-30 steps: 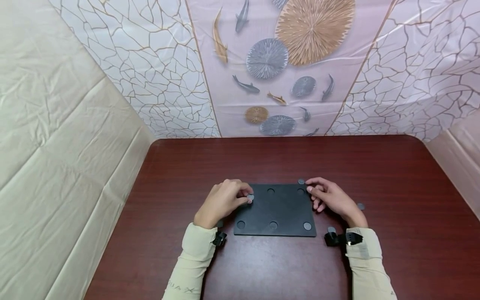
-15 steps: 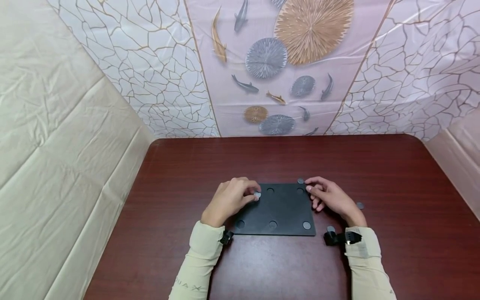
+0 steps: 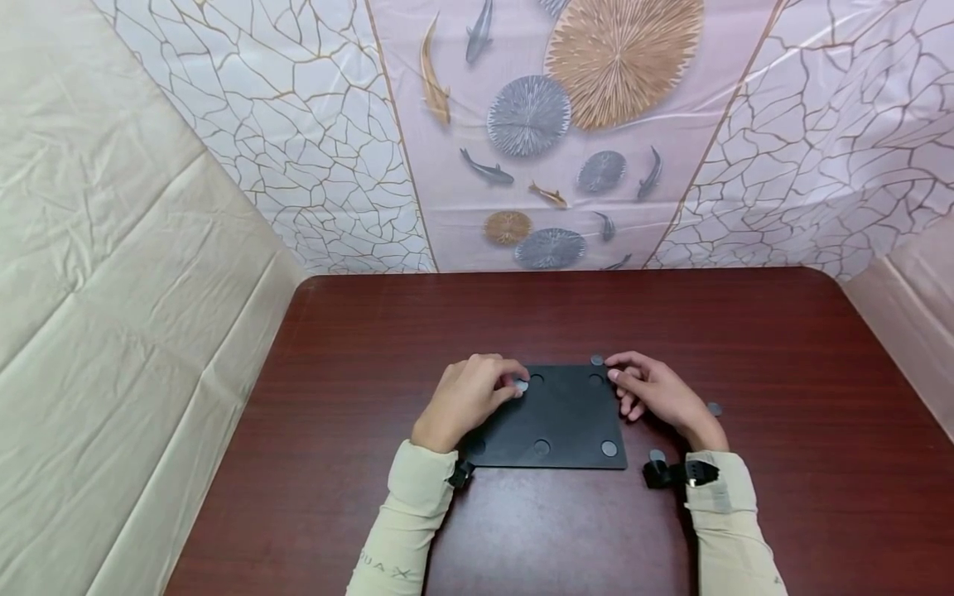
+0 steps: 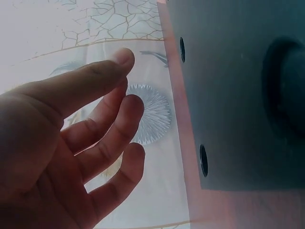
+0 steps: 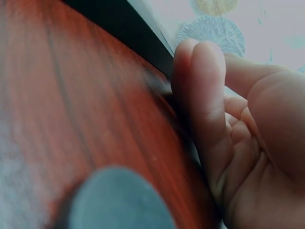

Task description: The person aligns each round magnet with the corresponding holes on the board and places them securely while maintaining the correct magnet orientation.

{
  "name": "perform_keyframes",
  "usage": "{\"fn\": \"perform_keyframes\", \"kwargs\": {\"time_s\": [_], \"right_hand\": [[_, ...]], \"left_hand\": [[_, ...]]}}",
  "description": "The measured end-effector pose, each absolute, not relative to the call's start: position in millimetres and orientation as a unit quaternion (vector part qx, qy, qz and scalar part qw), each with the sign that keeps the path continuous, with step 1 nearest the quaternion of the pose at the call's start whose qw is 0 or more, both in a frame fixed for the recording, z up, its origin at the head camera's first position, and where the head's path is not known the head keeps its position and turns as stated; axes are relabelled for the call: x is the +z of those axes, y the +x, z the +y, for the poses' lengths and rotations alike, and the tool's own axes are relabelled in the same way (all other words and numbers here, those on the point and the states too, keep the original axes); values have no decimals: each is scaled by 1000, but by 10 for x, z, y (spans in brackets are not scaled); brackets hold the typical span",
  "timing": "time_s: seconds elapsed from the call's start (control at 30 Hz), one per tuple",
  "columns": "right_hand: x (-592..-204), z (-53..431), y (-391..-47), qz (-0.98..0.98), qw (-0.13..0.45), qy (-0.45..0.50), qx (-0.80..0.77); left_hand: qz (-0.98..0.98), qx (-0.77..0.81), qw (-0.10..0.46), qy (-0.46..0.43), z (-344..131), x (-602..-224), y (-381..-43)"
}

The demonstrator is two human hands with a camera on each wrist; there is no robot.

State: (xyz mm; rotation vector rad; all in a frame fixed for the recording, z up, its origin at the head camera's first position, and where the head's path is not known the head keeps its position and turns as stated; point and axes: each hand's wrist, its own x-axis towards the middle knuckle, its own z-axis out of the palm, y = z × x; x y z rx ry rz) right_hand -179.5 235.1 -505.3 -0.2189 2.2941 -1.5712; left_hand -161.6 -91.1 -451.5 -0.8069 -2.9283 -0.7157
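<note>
1) Grey disc [image 3: 522, 386] pinched between thumb and forefinger of the left hand [image 3: 468, 397], other fingers curved
2) Held at the far side of the black board [image 3: 574, 418], just beside the middle recess [image 3: 537, 379] of the far row; contact with the board impossible to tell
3) Right hand [image 3: 657, 394] relaxed, fingers loosely bent around nothing visible; forefinger stretched close to a second disc [image 3: 597, 361] just past the far right corner, thumb at the board's edge, touch unclear
4) On the surface [image 3: 559, 538], either side of the right wrist, two loose discs [image 3: 657, 456]
</note>
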Motion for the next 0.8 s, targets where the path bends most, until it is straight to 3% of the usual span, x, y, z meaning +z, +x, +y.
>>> {"fn": "perform_keyframes", "kwargs": {"time_s": [0.8], "right_hand": [[-5074, 2349, -1812, 809, 178, -72, -555]], "left_hand": [[-944, -235, 8, -230, -607, -4567, -1621]]}}
